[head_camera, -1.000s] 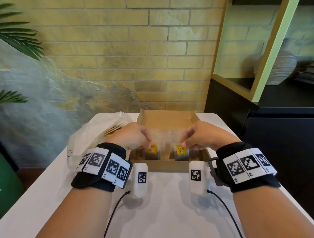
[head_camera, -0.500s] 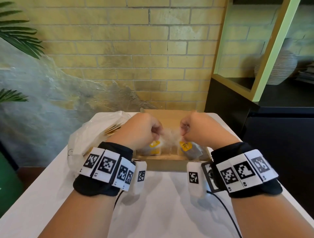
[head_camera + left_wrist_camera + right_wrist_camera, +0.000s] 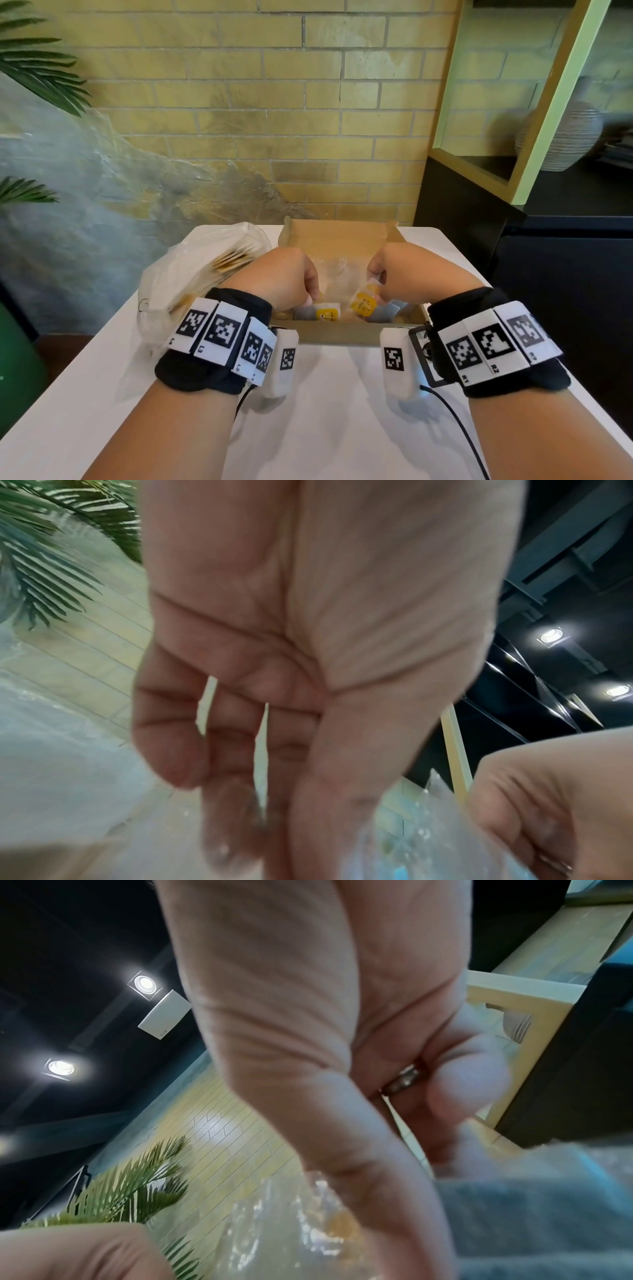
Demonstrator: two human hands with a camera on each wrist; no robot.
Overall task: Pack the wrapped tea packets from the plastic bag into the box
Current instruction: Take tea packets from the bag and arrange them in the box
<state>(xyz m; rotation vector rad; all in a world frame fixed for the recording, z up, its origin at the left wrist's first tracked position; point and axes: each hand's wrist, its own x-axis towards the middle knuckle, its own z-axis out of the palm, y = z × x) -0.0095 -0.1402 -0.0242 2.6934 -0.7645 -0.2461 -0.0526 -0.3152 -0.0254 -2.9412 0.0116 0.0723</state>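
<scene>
Clear wrap (image 3: 337, 274) – blurred – pinched by both hands' fingers (image 3: 313, 291) over the box (image 3: 335, 240), packets half-hidden.

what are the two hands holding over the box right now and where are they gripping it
Both hands grip a clear plastic wrapper of tea packets over the box: left hand on its left edge, right hand on its right edge.

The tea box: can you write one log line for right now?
left hand: grips clear wrap | right hand: grips wrap | box: packets inside | plastic bag: left
</scene>
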